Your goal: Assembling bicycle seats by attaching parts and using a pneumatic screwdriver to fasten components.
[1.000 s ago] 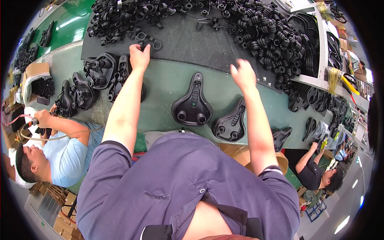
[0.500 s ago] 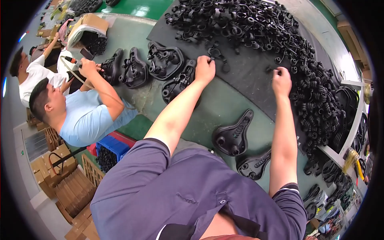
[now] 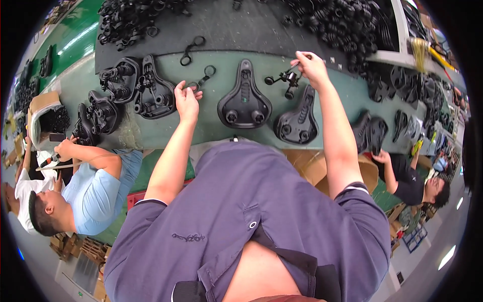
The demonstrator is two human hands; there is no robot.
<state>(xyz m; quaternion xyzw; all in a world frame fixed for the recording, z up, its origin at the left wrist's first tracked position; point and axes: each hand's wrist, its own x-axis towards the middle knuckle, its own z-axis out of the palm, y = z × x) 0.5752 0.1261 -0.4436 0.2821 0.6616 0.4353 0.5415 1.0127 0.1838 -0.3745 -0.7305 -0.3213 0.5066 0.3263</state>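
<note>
My left hand (image 3: 186,99) is closed on a thin black wire bracket with ring ends (image 3: 202,79) that lies on the green table (image 3: 211,126). My right hand (image 3: 312,68) holds a black metal clamp piece (image 3: 287,79) just above the table. Between my hands lies a black bicycle saddle base (image 3: 244,98), underside up. A second saddle base (image 3: 298,123) lies under my right wrist.
Finished saddles with springs (image 3: 151,93) lie to the left. Piles of black coil springs (image 3: 342,25) cover a dark mat at the back. One person in a light blue shirt (image 3: 95,194) sits at left, another in black (image 3: 410,183) at right. A cardboard box (image 3: 312,168) stands below the table edge.
Both hands have drawn back from the spring piles to the table's near part. My left hand now grips the wire bracket and my right hand holds the clamp piece.
</note>
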